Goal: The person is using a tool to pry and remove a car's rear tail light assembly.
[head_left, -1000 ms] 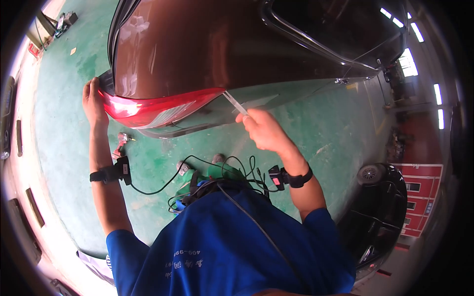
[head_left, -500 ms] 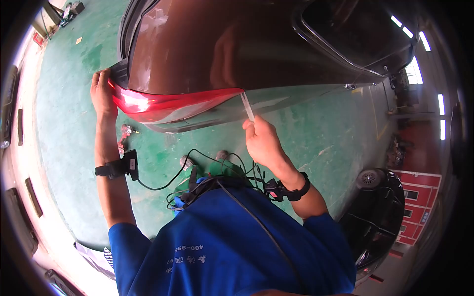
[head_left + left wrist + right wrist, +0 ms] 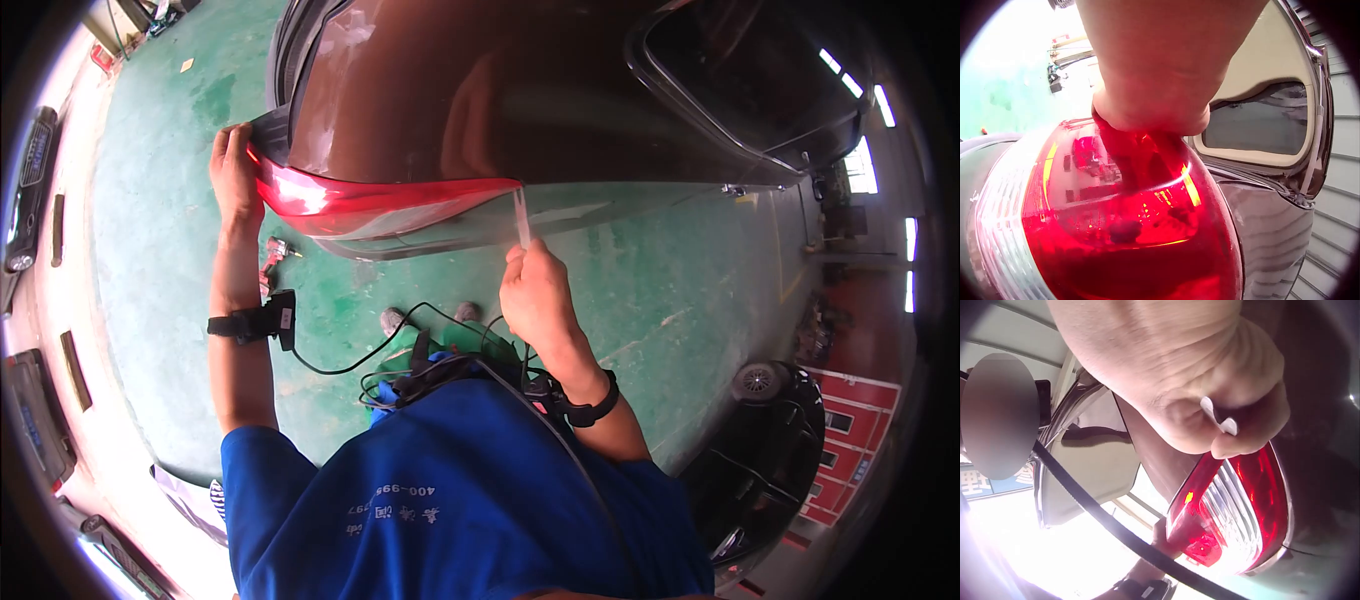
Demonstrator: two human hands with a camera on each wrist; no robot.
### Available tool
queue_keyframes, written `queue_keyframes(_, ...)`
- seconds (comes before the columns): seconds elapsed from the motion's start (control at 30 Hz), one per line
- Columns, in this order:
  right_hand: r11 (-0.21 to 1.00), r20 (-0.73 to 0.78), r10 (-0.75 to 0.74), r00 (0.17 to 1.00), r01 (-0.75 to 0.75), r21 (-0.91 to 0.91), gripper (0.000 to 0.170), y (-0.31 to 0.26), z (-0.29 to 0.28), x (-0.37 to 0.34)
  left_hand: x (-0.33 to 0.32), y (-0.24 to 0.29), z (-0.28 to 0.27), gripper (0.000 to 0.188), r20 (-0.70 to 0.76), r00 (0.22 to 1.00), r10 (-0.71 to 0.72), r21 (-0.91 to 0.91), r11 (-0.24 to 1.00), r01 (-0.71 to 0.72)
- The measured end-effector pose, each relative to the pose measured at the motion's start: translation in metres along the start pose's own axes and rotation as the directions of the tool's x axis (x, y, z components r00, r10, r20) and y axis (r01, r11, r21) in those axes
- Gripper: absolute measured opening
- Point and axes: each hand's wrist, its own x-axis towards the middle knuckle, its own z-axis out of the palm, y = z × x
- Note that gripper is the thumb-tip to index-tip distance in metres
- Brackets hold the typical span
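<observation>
A red and clear tail light point(image 3: 350, 203) sits at the rear corner of a brown car point(image 3: 400, 95). At its inner end, my left hand point(image 3: 235, 180) grips the edge with bent fingers; in the left wrist view the fingertips are hidden behind the hand. My right hand point(image 3: 538, 295) holds a thin, pale, flat pry tool point(image 3: 521, 225), fingers curled round it. The tool's tip meets the pointed outer end of the light, where lamp and body panel join. In the right wrist view, the tool's notched end point(image 3: 1227, 426) sticks out of the fist.
On the green floor lies a red power drill point(image 3: 273, 260), left of my feet. A black cable point(image 3: 350, 372) runs from the left wrist camera to my waist. The raised tailgate point(image 3: 1324, 144) shows in the left wrist view. A black car point(image 3: 750, 470) stands at right.
My right hand has swung the pry tool from slanted to nearly straight away from me, its tip staying at the light's outer end. My left hand keeps its grip; the whole view has shifted.
</observation>
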Motion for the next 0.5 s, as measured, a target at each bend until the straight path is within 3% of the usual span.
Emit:
queue_keyframes(0.13, 1.0, -0.035, -0.029, 0.999, 0.029, -0.008, 0.016, 0.0, 0.005, 0.0, 0.0, -0.002, -0.006, 0.03, -0.022, 1.0, -0.02, 0.038, 0.999, 0.021)
queue_keyframes(0.2, 0.999, -0.023, -0.012, 1.0, 0.011, -0.032, 0.016, -0.003, 0.005, 0.001, -0.005, -0.001, -0.011, 0.034, -0.076, 0.994, 0.075, 0.024, 0.997, -0.074)
queue_keyframes(0.27, 0.993, -0.027, -0.073, 0.997, 0.07, -0.093, 0.019, 0.012, 0.008, 0.002, -0.04, 0.017, -0.007, 0.037, -0.117, 0.916, 0.385, 0.369, 0.873, -0.32)
queue_keyframes(0.3, 0.994, -0.029, -0.068, 0.997, 0.065, -0.086, 0.019, 0.012, 0.008, 0.001, -0.063, 0.029, -0.004, 0.039, -0.038, 0.859, 0.511, 0.474, 0.766, -0.434)
queue_keyframes(0.37, 0.999, -0.01, 0.005, 1.0, -0.005, -0.039, 0.016, 0.002, 0.004, -0.001, -0.118, 0.049, 0.018, 0.043, 0.198, 0.632, 0.75, 0.428, 0.514, -0.744)
queue_keyframes(0.4, 0.999, -0.008, 0.005, 1.0, -0.005, -0.033, 0.016, -0.002, 0.003, -0.002, -0.149, 0.054, 0.028, 0.043, 0.417, 0.507, 0.754, 0.315, 0.403, -0.859)
queue_keyframes(0.47, 0.997, 0.04, 0.053, 0.998, -0.05, -0.064, 0.017, -0.014, -0.005, -0.004, -0.197, 0.05, 0.044, 0.042, 0.789, 0.167, 0.592, 0.048, 0.211, -0.976)
queue_keyframes(0.5, 0.996, 0.002, -0.026, 1.0, 0.026, -0.09, 0.017, -0.005, -0.003, -0.002, -0.202, 0.046, 0.049, 0.042, 0.848, 0.009, 0.53, -0.06, 0.112, -0.992)
